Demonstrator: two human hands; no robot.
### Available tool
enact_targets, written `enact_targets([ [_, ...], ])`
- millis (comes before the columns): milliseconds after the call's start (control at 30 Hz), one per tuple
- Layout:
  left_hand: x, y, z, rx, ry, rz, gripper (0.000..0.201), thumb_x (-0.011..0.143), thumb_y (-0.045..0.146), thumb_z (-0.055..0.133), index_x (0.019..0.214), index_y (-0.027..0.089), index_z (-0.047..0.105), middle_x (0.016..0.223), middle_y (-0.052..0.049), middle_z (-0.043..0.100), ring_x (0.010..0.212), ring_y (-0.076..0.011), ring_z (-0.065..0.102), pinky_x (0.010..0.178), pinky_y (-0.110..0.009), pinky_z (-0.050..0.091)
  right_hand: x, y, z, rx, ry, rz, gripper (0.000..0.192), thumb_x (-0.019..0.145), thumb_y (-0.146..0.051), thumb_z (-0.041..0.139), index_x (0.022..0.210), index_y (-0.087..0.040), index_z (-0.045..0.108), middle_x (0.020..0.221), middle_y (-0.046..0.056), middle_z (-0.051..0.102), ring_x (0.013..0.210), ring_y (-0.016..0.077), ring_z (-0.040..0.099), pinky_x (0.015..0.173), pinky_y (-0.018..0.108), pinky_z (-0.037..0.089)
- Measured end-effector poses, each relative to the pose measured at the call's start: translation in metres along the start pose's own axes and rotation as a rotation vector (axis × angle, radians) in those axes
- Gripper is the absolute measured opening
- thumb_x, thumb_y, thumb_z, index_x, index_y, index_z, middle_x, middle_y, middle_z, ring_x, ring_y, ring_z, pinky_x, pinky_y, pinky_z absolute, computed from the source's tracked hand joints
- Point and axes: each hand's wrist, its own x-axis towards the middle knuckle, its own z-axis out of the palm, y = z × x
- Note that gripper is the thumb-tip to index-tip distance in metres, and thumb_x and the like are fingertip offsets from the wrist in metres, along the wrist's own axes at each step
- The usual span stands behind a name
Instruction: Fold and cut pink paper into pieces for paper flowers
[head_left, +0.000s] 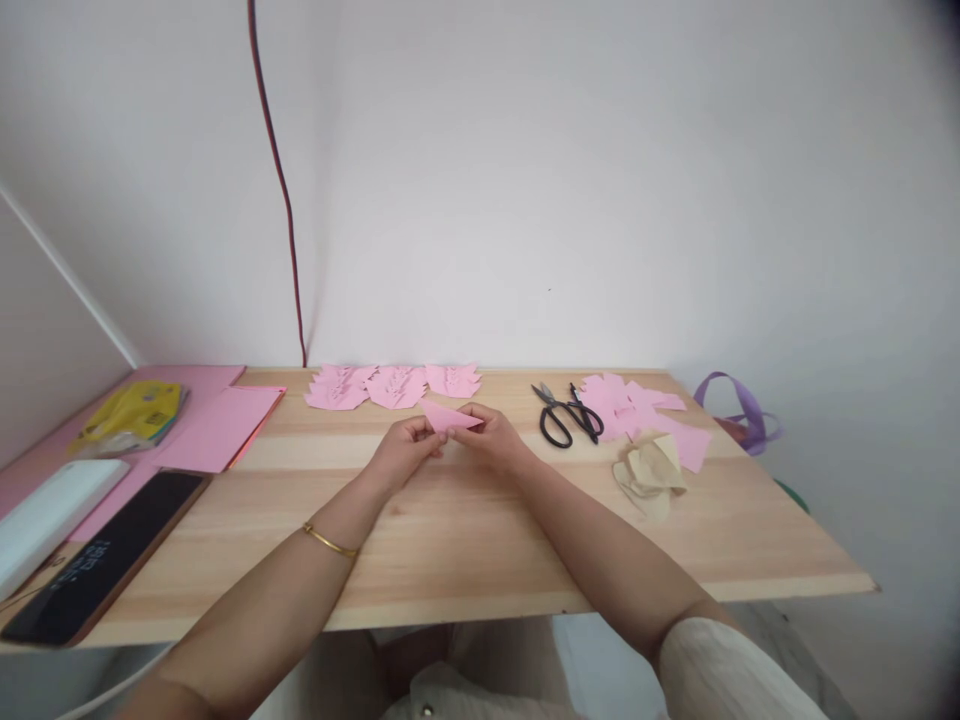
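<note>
We count three cut pink paper pieces behind the folded pink triangle, plus one pair of scissors right of it.

The counter is showing pale, smooth wood with visible grain and a soft sheen. The folded triangle between the fingers is looking like matt pink paper, as are the cut pieces behind it. The scissors are showing dark handles and blades. The phone is gleaming glossy black.
</note>
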Motion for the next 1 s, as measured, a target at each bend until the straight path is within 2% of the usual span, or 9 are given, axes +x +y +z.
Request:
enact_targets([
  [100,-0.001,0.000,0.002,-0.022,0.005,-0.025,0.025,0.062,0.028,0.073,0.082,0.014,0.069,0.068,-0.002,0.063,0.057,-0.0101,0.051,0.060,-0.025,0.044,0.000,0.003,0.004,0.118,-0.006,0.008,0.024,0.067,-0.038,0.069,0.080,-0.018,0.063,0.074,0.000,0.063,0.069,0.0135,0.056,0.067,0.026,0.042],
  [200,-0.001,0.000,0.003,-0.036,0.022,-0.023,0.021,0.061,0.028,0.073,0.076,0.013,0.068,0.065,-0.001,0.062,0.056,-0.0097,0.050,0.059,-0.024,0.043,0.001,0.002,0.001,0.121,0.036,0.007,0.025,0.067,-0.039,0.070,0.077,-0.018,0.062,0.072,0.000,0.061,0.066,0.0124,0.054,0.065,0.025,0.041],
  [333,-0.001,0.002,0.002,-0.008,0.061,-0.030,0.018,0.061,0.028,0.072,0.069,0.013,0.066,0.059,0.001,0.059,0.054,-0.0091,0.049,0.057,-0.023,0.042,0.005,-0.001,-0.009,0.056,0.170,-0.009,0.027,0.069,-0.043,0.067,0.072,-0.017,0.061,0.062,-0.002,0.052,0.058,0.0096,0.045,0.057,0.023,0.036],
  [433,0.000,0.002,0.001,0.006,0.088,-0.035,0.019,0.061,0.028,0.072,0.067,0.013,0.065,0.057,0.001,0.058,0.053,-0.0090,0.049,0.056,-0.023,0.041,0.009,0.001,-0.016,0.147,0.316,-0.004,0.029,0.071,-0.045,0.065,0.074,-0.017,0.059,0.057,-0.004,0.046,0.055,0.0084,0.040,0.054,0.022,0.034],
  [500,0.000,0.002,0.000,-0.024,0.097,-0.026,0.019,0.060,0.029,0.074,0.066,0.013,0.065,0.056,0.001,0.058,0.052,-0.0089,0.049,0.056,-0.023,0.042,0.010,0.002,-0.018,0.221,0.360,0.001,0.029,0.071,-0.045,0.065,0.080,-0.018,0.059,0.057,-0.005,0.045,0.054,0.0082,0.040,0.054,0.022,0.034],
  [567,0.001,0.000,0.001,-0.078,0.102,-0.020,0.020,0.059,0.030,0.075,0.064,0.013,0.065,0.055,0.001,0.057,0.052,-0.0088,0.048,0.057,-0.024,0.043,0.009,0.003,-0.015,0.236,0.281,-0.001,0.030,0.070,-0.043,0.067,0.085,-0.019,0.059,0.058,-0.005,0.046,0.055,0.0082,0.042,0.055,0.022,0.035],
  [700,0.002,-0.003,0.002,-0.157,0.085,-0.021,0.022,0.057,0.029,0.076,0.067,0.012,0.067,0.060,0.000,0.061,0.053,-0.0091,0.049,0.058,-0.025,0.044,0.003,0.002,-0.002,0.145,-0.011,-0.016,0.024,0.070,-0.037,0.067,0.083,-0.017,0.062,0.069,-0.001,0.058,0.065,0.0106,0.051,0.065,0.025,0.041],
  [867,0.002,-0.003,0.001,-0.179,0.069,-0.007,0.024,0.059,0.027,0.076,0.076,0.013,0.067,0.067,-0.002,0.064,0.056,-0.0091,0.052,0.058,-0.024,0.045,0.001,0.001,0.004,0.061,0.005,-0.006,0.024,0.073,-0.037,0.064,0.083,-0.016,0.064,0.073,0.000,0.062,0.069,0.0126,0.054,0.067,0.027,0.042],
  [1000,0.005,-0.002,-0.001,-0.266,0.141,-0.010,0.024,0.057,0.028,0.078,0.062,0.014,0.059,0.056,0.001,0.060,0.053,-0.0088,0.053,0.058,-0.024,0.045,0.001,0.000,0.001,0.066,-0.011,0.008,0.026,0.073,-0.039,0.064,0.085,-0.016,0.065,0.075,0.001,0.063,0.070,0.0134,0.056,0.069,0.028,0.044],
])
